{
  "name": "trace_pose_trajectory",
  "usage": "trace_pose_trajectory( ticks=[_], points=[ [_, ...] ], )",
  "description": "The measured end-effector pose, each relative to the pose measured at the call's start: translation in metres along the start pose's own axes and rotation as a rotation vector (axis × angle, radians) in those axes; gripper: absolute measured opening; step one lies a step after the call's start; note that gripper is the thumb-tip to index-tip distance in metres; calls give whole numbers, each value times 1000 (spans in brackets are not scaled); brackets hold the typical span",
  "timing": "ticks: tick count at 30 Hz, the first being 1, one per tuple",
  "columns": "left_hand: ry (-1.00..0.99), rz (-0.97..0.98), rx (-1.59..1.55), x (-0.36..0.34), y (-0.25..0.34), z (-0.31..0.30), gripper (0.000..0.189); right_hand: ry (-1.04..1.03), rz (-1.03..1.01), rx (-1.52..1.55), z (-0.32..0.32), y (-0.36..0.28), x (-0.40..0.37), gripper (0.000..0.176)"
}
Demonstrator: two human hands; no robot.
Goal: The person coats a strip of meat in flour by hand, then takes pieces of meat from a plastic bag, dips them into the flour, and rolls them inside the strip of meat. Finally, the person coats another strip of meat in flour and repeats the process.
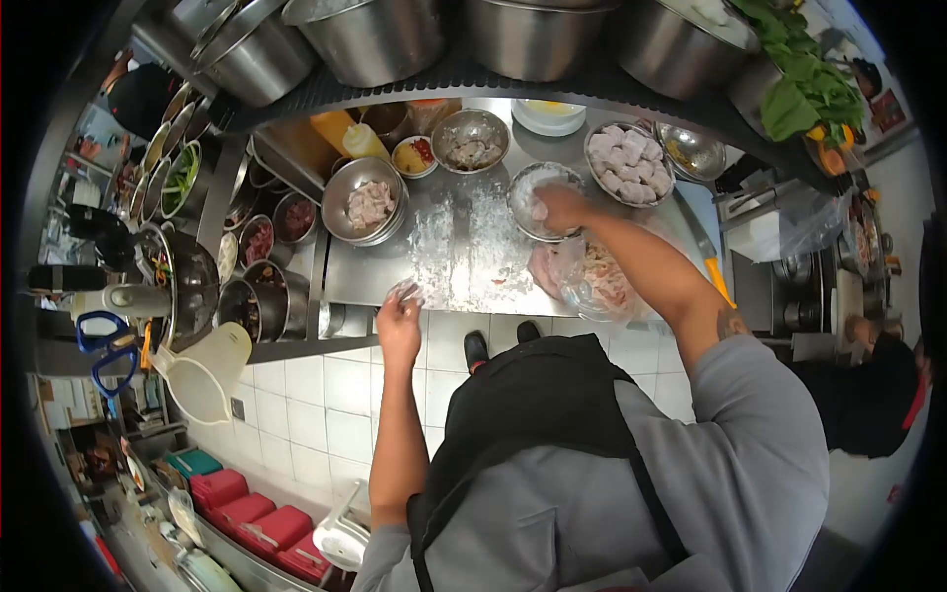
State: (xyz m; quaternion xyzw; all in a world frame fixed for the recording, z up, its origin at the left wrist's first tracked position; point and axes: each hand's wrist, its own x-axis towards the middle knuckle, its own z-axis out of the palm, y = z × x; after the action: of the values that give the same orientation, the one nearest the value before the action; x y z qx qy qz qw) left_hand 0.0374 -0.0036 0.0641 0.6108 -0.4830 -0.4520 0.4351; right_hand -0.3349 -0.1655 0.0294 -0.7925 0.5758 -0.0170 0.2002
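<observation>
My right hand point(562, 208) reaches into a metal bowl of white flour point(522, 187). Its fingers are closed round a whitish, flour-coated piece of meat point(540, 211), partly hidden by the hand. Just beyond, a bowl heaped with floured meat chunks point(631, 163) stands to the right. Below my right forearm lies a clear plastic bag of raw meat point(598, 281). My left hand point(399, 314) hovers at the counter's front edge, fingers loosely bent and apart, dusted with flour and holding nothing visible. A stacked metal bowl of pale raw meat point(370, 204) sits beyond it.
Flour is smeared across the steel counter point(444, 237). A knife with a yellow handle point(718, 280) lies at right. Large pots point(538, 39) line the shelf above. A squeeze bottle point(364, 142) and a bowl of meat bits point(470, 141) stand at the back. A plastic jug point(207, 375) juts out at left.
</observation>
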Motion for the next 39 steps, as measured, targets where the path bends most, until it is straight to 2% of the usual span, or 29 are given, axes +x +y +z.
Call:
trace_pose_trajectory(
  ticks=[2, 4, 5, 8, 12, 14, 17, 20, 23, 26, 32, 35, 39],
  points=[
    [82, -22, -31, -21, -14, -19, 35, -135, 116, 81, -8, 9, 20, 55],
    [173, -102, -67, -40, -33, -33, 35, -270, 75, 1, -1, 17, 35, 62],
    [233, -214, -116, -49, -38, -36, 35, -332, 55, -40, 3, 20, 41, 65],
    [305, -306, -123, -72, -52, -45, 34, -154, -98, -171, -11, 0, 23, 63],
    [345, -322, -158, -90, -64, -54, 33, -137, -92, -154, -10, 4, 25, 63],
    [364, -322, -178, -94, -72, -58, 33, -140, -81, -80, 14, 34, 45, 65],
    [346, -318, -180, -95, -79, -59, 32, -209, -72, -166, -3, 13, 30, 65],
    [326, -296, -170, -93, -82, -57, 32, -47, -131, -244, -10, -4, 13, 63],
    [310, -269, -155, -87, -85, -57, 32, -137, -59, -99, 13, 20, 30, 63],
    [300, -239, -170, -76, -81, -53, 31, -79, -141, -294, 11, 11, 24, 67],
    [366, -136, -170, -59, -65, -54, 22, -178, 44, -134, 6, 11, 32, 63],
    [403, -109, -238, -50, -61, -52, 19, -67, -91, -284, 5, 0, 21, 61],
    [400, -83, -242, -44, -47, -49, 18, -164, -7, -217, -2, -8, 21, 59]
  ],
)
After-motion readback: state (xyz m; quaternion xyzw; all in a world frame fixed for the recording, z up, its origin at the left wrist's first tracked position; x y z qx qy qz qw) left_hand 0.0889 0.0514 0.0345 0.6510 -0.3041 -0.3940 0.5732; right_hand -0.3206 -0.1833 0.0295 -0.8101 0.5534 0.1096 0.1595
